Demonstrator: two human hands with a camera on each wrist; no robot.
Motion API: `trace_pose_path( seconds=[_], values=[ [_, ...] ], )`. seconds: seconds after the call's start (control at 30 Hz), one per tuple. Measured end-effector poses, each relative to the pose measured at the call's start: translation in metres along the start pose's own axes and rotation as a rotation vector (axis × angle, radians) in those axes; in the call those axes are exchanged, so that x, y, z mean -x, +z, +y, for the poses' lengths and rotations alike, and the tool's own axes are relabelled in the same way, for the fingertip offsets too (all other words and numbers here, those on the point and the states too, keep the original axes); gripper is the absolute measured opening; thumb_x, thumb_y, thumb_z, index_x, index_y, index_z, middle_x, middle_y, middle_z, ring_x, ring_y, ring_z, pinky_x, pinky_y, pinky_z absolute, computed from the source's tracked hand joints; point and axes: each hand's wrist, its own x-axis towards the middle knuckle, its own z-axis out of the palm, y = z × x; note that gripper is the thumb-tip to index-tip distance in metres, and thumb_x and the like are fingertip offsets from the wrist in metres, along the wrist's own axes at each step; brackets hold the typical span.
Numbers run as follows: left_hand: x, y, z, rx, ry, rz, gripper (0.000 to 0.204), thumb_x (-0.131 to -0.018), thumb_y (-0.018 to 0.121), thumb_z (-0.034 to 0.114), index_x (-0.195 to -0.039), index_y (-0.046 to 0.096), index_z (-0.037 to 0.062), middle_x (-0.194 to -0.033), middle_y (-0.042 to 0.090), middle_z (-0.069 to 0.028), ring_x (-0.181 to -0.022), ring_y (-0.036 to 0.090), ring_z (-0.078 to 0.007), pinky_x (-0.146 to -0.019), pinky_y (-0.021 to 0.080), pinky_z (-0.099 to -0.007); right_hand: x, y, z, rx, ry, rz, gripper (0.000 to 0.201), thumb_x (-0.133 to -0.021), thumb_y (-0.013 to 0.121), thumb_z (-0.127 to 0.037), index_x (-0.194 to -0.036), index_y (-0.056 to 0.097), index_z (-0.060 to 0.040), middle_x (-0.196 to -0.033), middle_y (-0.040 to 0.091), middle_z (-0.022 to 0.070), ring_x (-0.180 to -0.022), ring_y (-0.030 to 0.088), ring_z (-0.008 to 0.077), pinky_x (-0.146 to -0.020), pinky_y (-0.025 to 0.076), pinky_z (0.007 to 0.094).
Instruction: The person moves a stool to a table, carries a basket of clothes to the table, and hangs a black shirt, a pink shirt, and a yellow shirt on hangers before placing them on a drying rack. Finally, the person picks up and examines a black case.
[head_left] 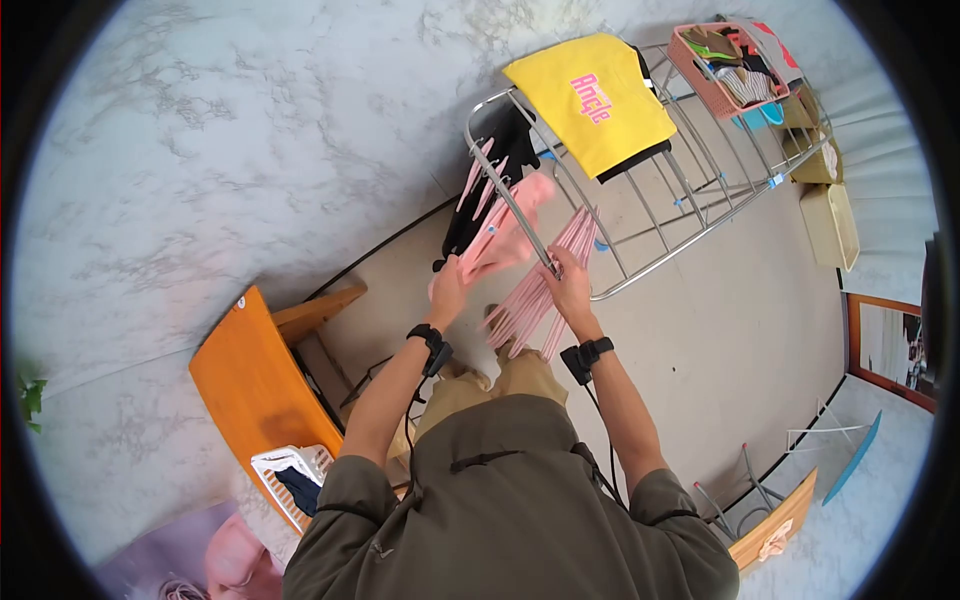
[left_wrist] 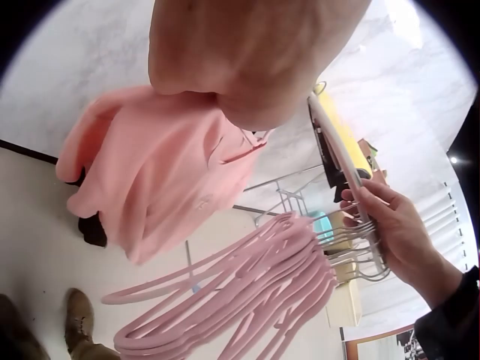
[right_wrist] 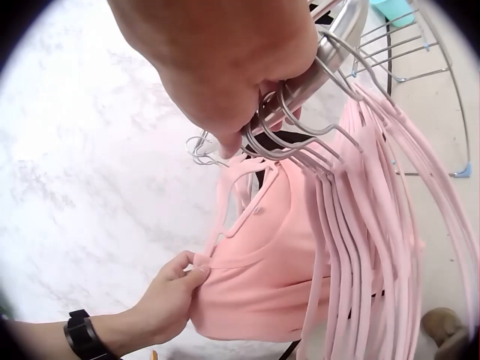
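Note:
A pink garment [head_left: 505,240] hangs on a pink hanger at the near end of the metal drying rack [head_left: 640,283]. My left hand [head_left: 447,297] pinches its edge, thumb on top, as the right wrist view shows. My right hand [head_left: 571,292] curls round the rack's end rail [right_wrist: 319,82], over the hooks of a bunch of pink hangers [left_wrist: 247,292]. Those hangers carry no clothes and hang below that hand. Black cloth [head_left: 512,140] hangs behind the pink garment, partly hidden by it.
A yellow cloth [head_left: 600,110] lies over the rack, with a pink basket [head_left: 700,75] of clothes at its far end. At the left stands an orange wooden table [head_left: 250,375] bearing a white basket [head_left: 262,462]. A wooden-topped stool [head_left: 790,515] is at the lower right.

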Motion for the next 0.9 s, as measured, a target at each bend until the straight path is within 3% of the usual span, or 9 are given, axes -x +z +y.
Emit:
trace_pose_path(
  seconds=[0.23,0.33,0.4,0.43,0.5,0.53,0.6,0.73,0.9],
  values=[
    [-0.015,0.014,-0.025,0.069,0.011,0.009,0.016,-0.091,0.044,0.007,-0.105,0.047,-0.0021,-0.095,0.057,-0.0297,-0.092,0.054,-0.0480,-0.076,0.043,-0.0499,-0.001,0.008,0.004,0.002,-0.007,0.116,0.045,-0.072,0.077,-0.015,-0.109,0.056,-0.0025,-0.108,0.056,0.0127,-0.087,0.061,0.0275,-0.077,0.050,0.0383],
    [-0.015,0.001,-0.005,-0.035,0.011,-0.080,0.020,-0.090,0.045,0.005,-0.108,0.048,-0.0017,-0.096,0.057,-0.0273,-0.091,0.054,-0.0461,-0.077,0.044,-0.0491,-0.002,0.011,0.003,-0.012,0.032,0.113,0.042,-0.073,0.077,-0.017,-0.108,0.056,-0.0036,-0.107,0.057,0.0130,-0.086,0.060,0.0275,-0.074,0.050,0.0385],
    [-0.006,0.003,0.015,-0.244,0.158,0.249,0.023,-0.088,0.049,0.007,-0.109,0.050,-0.0012,-0.099,0.057,-0.0245,-0.091,0.054,-0.0447,-0.078,0.044,-0.0486,-0.004,0.014,0.004,-0.001,0.037,0.112,0.042,-0.074,0.076,-0.018,-0.108,0.056,-0.0039,-0.104,0.058,0.0128,-0.085,0.060,0.0274,-0.072,0.049,0.0386],
    [-0.001,0.004,0.020,-0.249,0.153,0.243,0.023,-0.088,0.049,0.007,-0.109,0.050,-0.0012,-0.099,0.057,-0.0245,-0.091,0.054,-0.0447,-0.078,0.044,-0.0486,-0.004,0.016,0.005,0.012,0.038,0.112,0.041,-0.074,0.076,-0.020,-0.108,0.057,-0.0043,-0.102,0.059,0.0127,-0.085,0.060,0.0272,-0.071,0.049,0.0387],
    [0.012,0.015,0.020,-0.254,0.148,0.084,0.026,-0.084,0.054,0.011,-0.107,0.052,-0.0007,-0.104,0.057,-0.0237,-0.093,0.054,-0.0443,-0.078,0.045,-0.0487,-0.005,0.017,0.003,0.029,0.039,0.126,0.040,-0.075,0.075,-0.021,-0.107,0.057,-0.0042,-0.099,0.059,0.0127,-0.083,0.061,0.0273,-0.070,0.049,0.0388],
    [0.022,0.025,0.021,-0.256,0.138,0.082,0.026,-0.084,0.054,0.011,-0.107,0.052,-0.0007,-0.104,0.057,-0.0237,-0.093,0.054,-0.0443,-0.078,0.045,-0.0487,-0.006,0.017,0.002,0.050,0.030,0.143,0.040,-0.075,0.075,-0.022,-0.106,0.058,-0.0040,-0.095,0.060,0.0127,-0.081,0.061,0.0273,-0.068,0.049,0.0388],
    [0.042,0.056,0.007,0.044,0.075,-0.267,0.028,-0.083,0.057,0.015,-0.105,0.052,-0.0012,-0.103,0.057,-0.0243,-0.094,0.054,-0.0449,-0.079,0.045,-0.0494,-0.008,0.017,-0.003,0.049,0.057,0.127,0.039,-0.075,0.075,-0.022,-0.106,0.058,-0.0035,-0.094,0.061,0.0128,-0.080,0.061,0.0271,-0.067,0.050,0.0386],
    [0.053,0.095,-0.012,0.017,-0.051,-0.323,0.026,-0.082,0.056,0.015,-0.103,0.053,-0.0016,-0.101,0.058,-0.0260,-0.094,0.055,-0.0451,-0.079,0.045,-0.0498,-0.008,0.014,-0.009,0.044,0.097,0.106,0.039,-0.076,0.075,-0.023,-0.105,0.058,-0.0025,-0.094,0.062,0.0128,-0.078,0.062,0.0259,-0.066,0.050,0.0371],
    [0.045,0.105,-0.012,-0.006,-0.206,-0.502,0.019,-0.084,0.053,0.013,-0.092,0.052,-0.0039,-0.084,0.059,-0.0297,-0.086,0.057,-0.0466,-0.076,0.046,-0.0492,-0.008,0.016,-0.002,0.059,0.126,0.068,0.043,-0.076,0.076,-0.025,-0.107,0.057,-0.0029,-0.097,0.063,0.0127,-0.079,0.062,0.0249,-0.066,0.051,0.0367]
  ],
)
